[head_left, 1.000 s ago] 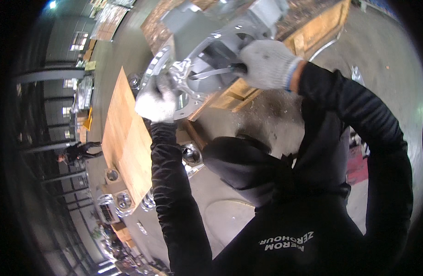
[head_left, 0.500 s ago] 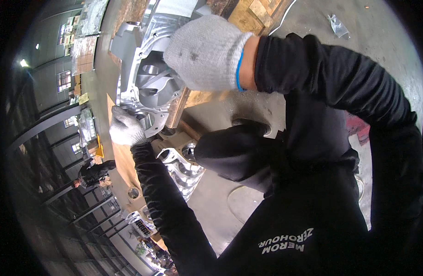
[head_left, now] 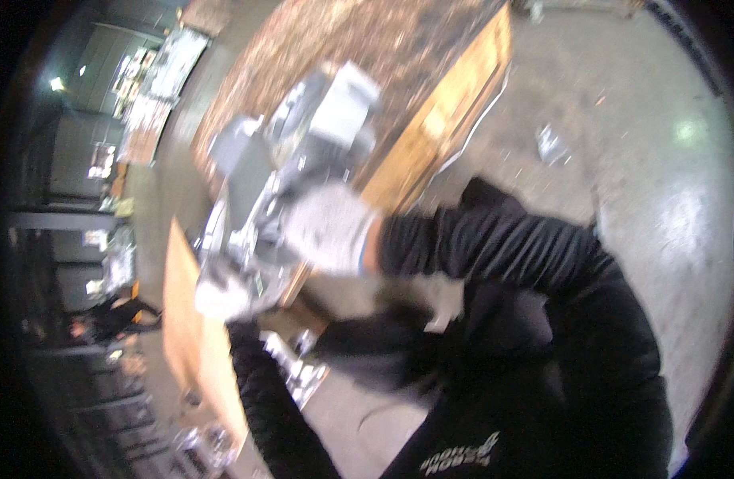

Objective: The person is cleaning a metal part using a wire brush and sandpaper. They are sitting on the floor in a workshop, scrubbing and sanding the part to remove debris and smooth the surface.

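Casting (head_left: 249, 172) is metal, glossy in spots; right glove (head_left: 328, 227) on it is matt cloth; tabletop (head_left: 319, 32) beneath it is rough wood.

A head-worn fisheye looks down at both hands (head_left: 331, 229).

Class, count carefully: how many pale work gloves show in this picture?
2. One covers the left hand, at the near end of the silvery metal casting; the other covers the right hand, by the casting's right side. The distant person is too blurred to tell.
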A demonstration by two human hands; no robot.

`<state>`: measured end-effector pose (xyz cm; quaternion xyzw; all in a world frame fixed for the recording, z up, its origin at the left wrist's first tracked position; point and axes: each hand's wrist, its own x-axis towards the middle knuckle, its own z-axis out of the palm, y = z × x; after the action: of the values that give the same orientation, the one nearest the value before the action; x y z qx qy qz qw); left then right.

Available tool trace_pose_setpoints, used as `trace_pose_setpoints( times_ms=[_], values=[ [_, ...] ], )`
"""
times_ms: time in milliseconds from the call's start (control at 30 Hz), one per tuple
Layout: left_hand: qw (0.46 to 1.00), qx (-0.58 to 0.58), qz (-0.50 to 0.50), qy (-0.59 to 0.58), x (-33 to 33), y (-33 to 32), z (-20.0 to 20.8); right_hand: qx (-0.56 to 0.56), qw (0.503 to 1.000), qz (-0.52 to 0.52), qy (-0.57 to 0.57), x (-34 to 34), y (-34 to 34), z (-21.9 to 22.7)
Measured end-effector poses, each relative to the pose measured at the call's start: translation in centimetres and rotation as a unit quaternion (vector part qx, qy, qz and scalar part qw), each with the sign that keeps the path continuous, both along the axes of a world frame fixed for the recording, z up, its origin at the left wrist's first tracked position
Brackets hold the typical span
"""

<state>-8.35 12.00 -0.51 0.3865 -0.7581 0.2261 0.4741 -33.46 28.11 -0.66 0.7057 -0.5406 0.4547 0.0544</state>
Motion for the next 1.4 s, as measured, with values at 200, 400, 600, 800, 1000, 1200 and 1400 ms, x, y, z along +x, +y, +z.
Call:
trace_pose_setpoints(
  times_ms=[200, 400, 600, 800, 1000, 1200, 1400],
  values=[
    [0.988, 0.135, 0.003, -0.072, -1.3, 0.9, 2.4, 0.206, 0.978, -0.038, 0.004, 2.0, 2.2, -0.1],
    [0.963, 0.237, 0.052, -0.121, -1.7, 1.5, 2.1, 0.346, 0.878, 0.029, -0.329, 6.1, -0.9, -2.3],
    [0.985, 0.143, -0.025, -0.09, -2.2, 1.5, 2.3, 0.464, 0.731, 0.186, -0.465, 3.4, 2.3, 0.5],
    [0.989, 0.115, -0.007, -0.091, -0.9, 1.4, 2.4, 0.341, 0.659, 0.206, -0.638, 6.0, 2.4, -1.9],
    [0.999, 0.028, 0.023, -0.033, -1.6, 0.8, 1.3, 0.333, 0.51, 0.268, -0.746, 7.8, 1.0, -1.0],
    [0.997, 0.043, -0.02, -0.054, -0.8, 0.5, 1.2, 0.075, 0.767, 0.326, -0.548, 6.1, 1.3, -4.2],
    [0.999, 0.028, 0.007, -0.033, -2.7, 1.3, 1.7, 0.384, 0.487, 0.291, -0.728, 0.0, 2.4, 2.0]
  ],
)
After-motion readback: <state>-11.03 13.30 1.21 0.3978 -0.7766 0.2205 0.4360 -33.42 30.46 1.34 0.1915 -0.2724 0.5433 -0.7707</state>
